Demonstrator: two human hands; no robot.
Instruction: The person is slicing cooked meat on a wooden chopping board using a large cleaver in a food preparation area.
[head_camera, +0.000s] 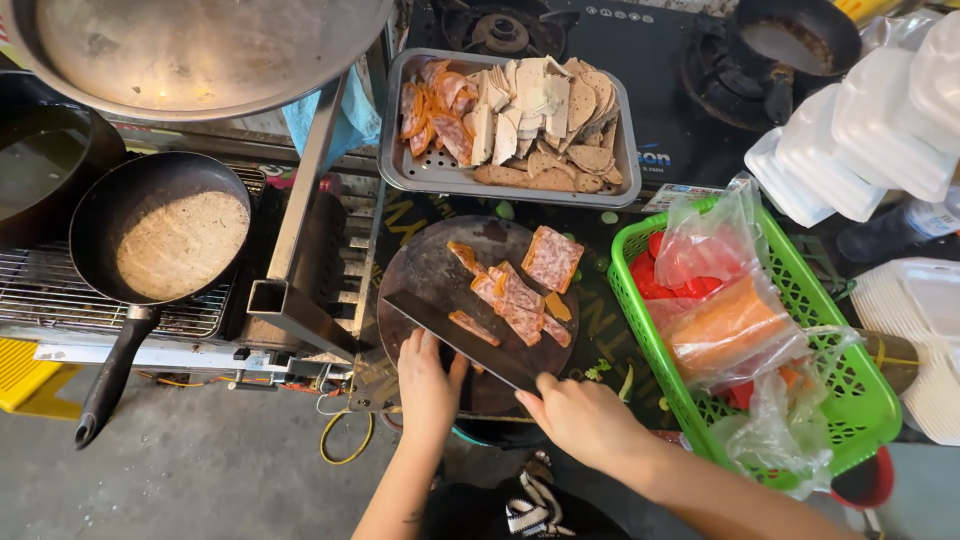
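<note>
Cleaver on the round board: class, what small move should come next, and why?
Probably slide the cleaver forward under the sliced meat. The right hand grips its handle, the left hand steadies its blade lying nearly flat on the round cutting board, and loose slices lie just beyond its edge.

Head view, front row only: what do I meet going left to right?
Black frying pan → round cutting board with sliced meat → green basket → white foam containers.

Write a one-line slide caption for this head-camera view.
Both hands, left hand and right hand, steady a cleaver over sliced meat on a round cutting board.
</note>
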